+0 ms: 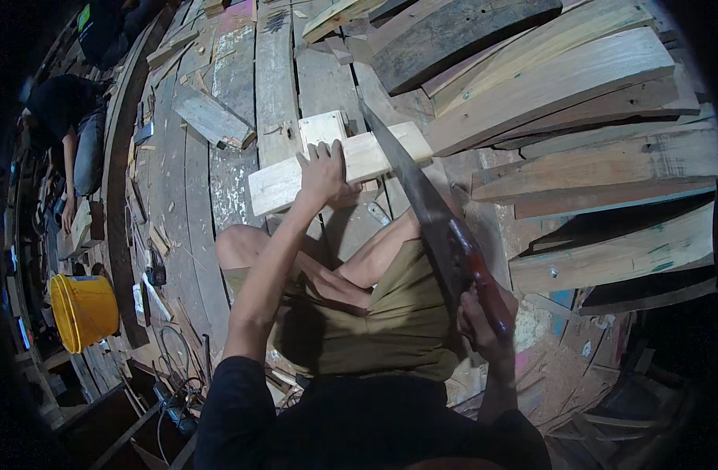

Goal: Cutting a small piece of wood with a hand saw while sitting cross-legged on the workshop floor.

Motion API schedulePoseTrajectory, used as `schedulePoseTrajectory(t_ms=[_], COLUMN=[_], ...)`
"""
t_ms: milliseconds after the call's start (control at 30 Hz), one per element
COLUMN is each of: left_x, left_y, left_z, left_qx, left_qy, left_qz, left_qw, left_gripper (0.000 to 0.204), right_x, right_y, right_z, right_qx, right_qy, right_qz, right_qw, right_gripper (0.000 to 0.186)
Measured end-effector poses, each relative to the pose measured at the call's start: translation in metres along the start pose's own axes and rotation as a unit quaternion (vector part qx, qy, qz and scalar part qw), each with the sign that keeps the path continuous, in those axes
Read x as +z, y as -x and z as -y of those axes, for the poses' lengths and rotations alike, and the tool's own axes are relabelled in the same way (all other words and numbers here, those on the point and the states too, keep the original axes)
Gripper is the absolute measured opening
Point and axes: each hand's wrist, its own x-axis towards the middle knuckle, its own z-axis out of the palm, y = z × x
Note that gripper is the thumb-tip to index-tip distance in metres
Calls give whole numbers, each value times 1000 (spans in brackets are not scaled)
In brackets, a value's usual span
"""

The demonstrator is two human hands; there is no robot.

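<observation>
A pale wooden board (277,186) lies crosswise in front of my crossed legs, with a smaller wood block (321,128) under or against its far side. My left hand (325,174) presses down on the board, its fingers spread over the top. In my right hand (484,319) is the reddish-brown handle of a handsaw (410,172), fingers wrapped round it. The blade slants away to the far left and crosses the board near its right end. Whether its teeth are cutting into the wood cannot be made out.
Thick curved timbers (555,94) are stacked to the right. A short plank (212,117) lies on the plank floor at far left. A yellow bucket (83,313) and a corded power tool (173,407) are at left. Another person (65,133) works beyond a long beam (120,196).
</observation>
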Motion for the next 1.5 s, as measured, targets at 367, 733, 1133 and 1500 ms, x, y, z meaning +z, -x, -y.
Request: schedulePoseTrajectory(t_ms=[367,733,1133,1500], left_x=[-3,-12,2,-3], left_y=[-1,-4,-15,-26], left_z=[39,83,77,69], left_qx=[105,137,146,147], left_qy=[94,39,34,76], left_qz=[-17,-27,-68,-55], left_qw=[990,989,986,985], left_gripper=[112,100,94,95], right_x=[34,46,68,79], right_y=[-29,-23,-50,-57], right_z=[-25,-54,-71,-81], right_qx=[-29,-79,-118,-92], right_qy=[-161,-182,-112,0], right_qz=[-9,-45,-65,-50], right_qw=[987,979,985,995], right_gripper=[14,8,16,22])
